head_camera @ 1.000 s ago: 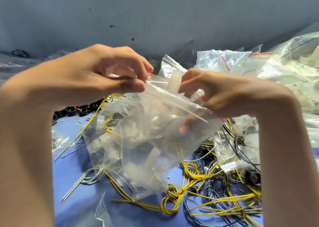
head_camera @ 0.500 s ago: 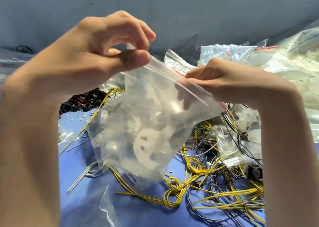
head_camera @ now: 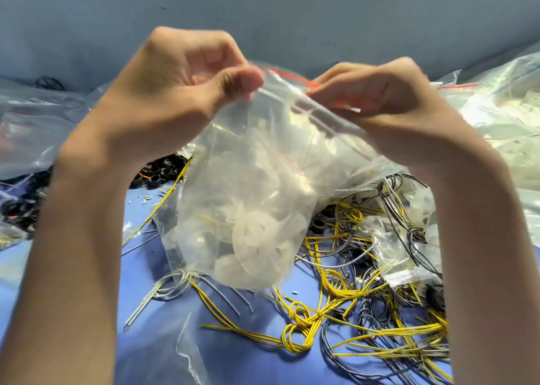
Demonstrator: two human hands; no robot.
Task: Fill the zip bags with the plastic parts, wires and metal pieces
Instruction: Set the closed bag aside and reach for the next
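Observation:
A clear zip bag [head_camera: 257, 180] with a red-lined mouth hangs in mid-air above the blue table. It holds several translucent white plastic parts [head_camera: 260, 244], among them round wheel-like discs. My left hand [head_camera: 187, 86] pinches the bag's top edge at its left end between thumb and curled fingers. My right hand [head_camera: 377, 101] pinches the zip strip at its right end. Yellow wires [head_camera: 330, 302] and grey wires [head_camera: 175, 288] lie tangled on the table under the bag.
Large filled plastic bags [head_camera: 502, 115] pile up at the right, another big bag [head_camera: 32, 127] at the left. Black ring parts [head_camera: 157, 174] lie behind my left wrist. An empty clear bag [head_camera: 187, 352] lies near the front. A grey wall stands behind.
Both hands have lifted the bag higher and pulled its mouth level. My right hand has come up to the zip strip, and the parts have settled to the bag's bottom.

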